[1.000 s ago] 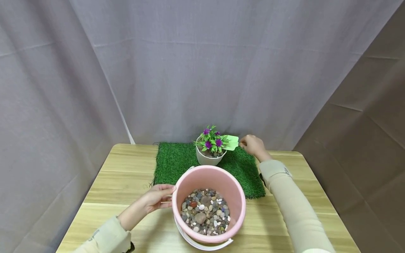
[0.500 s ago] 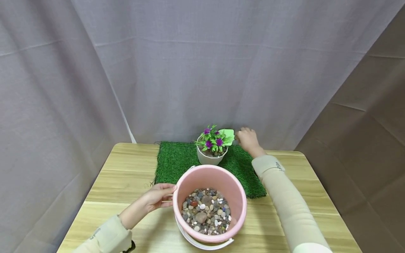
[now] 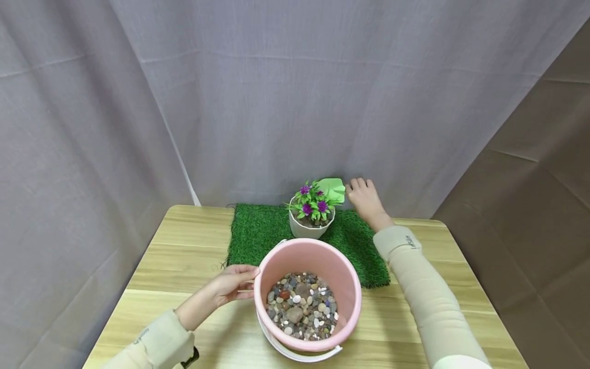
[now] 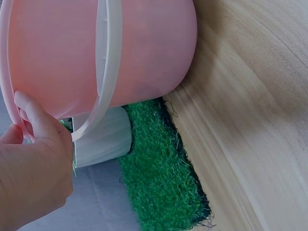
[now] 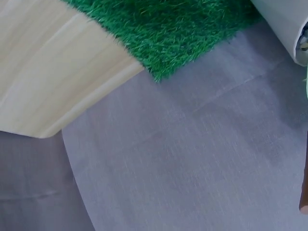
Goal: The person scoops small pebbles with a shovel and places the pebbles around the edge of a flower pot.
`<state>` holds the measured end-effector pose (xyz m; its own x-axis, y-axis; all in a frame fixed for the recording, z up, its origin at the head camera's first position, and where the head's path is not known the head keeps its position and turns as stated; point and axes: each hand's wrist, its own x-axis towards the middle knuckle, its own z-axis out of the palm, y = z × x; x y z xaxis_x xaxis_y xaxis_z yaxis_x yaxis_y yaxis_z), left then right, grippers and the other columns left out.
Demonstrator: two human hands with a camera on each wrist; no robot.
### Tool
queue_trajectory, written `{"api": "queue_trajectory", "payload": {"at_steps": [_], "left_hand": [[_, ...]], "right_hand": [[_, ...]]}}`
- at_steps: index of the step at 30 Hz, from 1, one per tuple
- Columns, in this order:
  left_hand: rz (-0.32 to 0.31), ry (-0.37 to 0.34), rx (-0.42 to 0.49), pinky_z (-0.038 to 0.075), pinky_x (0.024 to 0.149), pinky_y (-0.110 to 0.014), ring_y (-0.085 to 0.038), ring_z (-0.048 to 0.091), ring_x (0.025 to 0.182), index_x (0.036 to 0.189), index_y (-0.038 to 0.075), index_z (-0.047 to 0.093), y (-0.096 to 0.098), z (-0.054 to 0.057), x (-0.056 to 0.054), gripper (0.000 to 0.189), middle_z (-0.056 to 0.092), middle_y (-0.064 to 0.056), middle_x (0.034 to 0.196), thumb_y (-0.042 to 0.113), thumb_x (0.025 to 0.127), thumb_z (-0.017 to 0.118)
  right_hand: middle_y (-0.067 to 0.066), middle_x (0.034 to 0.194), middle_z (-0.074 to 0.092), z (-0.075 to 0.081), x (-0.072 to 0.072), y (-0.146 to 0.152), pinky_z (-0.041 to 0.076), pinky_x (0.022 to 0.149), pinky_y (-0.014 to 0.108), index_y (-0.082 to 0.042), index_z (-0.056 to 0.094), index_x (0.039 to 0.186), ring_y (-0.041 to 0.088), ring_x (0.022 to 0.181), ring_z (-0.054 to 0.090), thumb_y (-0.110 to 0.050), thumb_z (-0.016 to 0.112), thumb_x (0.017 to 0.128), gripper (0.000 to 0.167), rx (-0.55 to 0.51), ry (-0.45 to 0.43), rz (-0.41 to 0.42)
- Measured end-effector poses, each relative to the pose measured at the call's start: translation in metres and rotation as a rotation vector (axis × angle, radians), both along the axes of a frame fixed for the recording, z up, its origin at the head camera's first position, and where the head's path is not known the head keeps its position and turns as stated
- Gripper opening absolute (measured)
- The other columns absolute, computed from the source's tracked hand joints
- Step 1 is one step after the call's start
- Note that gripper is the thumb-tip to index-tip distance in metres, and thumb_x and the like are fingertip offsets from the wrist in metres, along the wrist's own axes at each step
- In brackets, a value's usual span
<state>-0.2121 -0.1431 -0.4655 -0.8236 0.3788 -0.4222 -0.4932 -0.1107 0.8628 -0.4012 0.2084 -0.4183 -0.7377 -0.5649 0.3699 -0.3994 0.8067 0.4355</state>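
Note:
My left hand [image 3: 235,284] pinches the rim of a pink bucket [image 3: 352,307] between thumb and fingers, and the left wrist view shows the same grip from the side. Pebbles [image 3: 301,307] of many colours cover the bucket's bottom. Farther back, my right hand [image 3: 365,201] grips a small garden shovel with a light green blade [image 3: 333,189]. The blade is tilted behind and above the right side of a white flowerpot [image 3: 306,232], which holds a purple-flowered plant [image 3: 314,205] and some pebbles. In the right wrist view, the shovel's brown handle [image 5: 304,192] shows at the right edge.
The pot stands on a green artificial grass mat [image 3: 255,230] on a wooden table [image 3: 184,256]. The bucket's white handle [image 3: 299,354] hangs down its near side. A grey curtain [image 3: 276,102] rises behind the table's back edge, and a brown one [image 3: 530,205] is at the right.
My right hand has moved up and slightly left, raising the shovel and tilting its blade toward the flowerpot. My left hand keeps its hold on the bucket's rim.

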Motion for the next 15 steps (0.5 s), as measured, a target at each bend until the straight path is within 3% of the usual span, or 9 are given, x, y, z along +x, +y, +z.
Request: {"api": "queue_trajectory", "payload": {"at_steps": [7, 15], "left_hand": [[0.011, -0.002, -0.012, 0.063, 0.072, -0.023, -0.005, 0.064, 0.068, 0.101, 0.006, 0.064, 0.001, -0.001, 0.0, 0.014, 0.067, 0.002, 0.078, 0.016, 0.092, 0.06], [0.017, -0.005, -0.01, 0.063, 0.073, -0.023, -0.005, 0.064, 0.069, 0.098, 0.006, 0.064, 0.0, 0.0, 0.001, 0.012, 0.067, 0.002, 0.079, 0.016, 0.092, 0.06]], "right_hand": [[0.017, 0.093, 0.056, 0.011, 0.009, 0.018, 0.046, 0.069, 0.039, 0.001, 0.063, 0.104, 0.032, 0.086, 0.052, 0.005, 0.063, 0.081, 0.023, 0.046, 0.056, -0.005], [0.019, 0.086, 0.061, 0.026, 0.022, 0.043, 0.045, 0.066, 0.04, 0.003, 0.063, 0.101, 0.033, 0.082, 0.052, 0.003, 0.061, 0.082, 0.019, -0.021, 0.103, -0.005]]}}
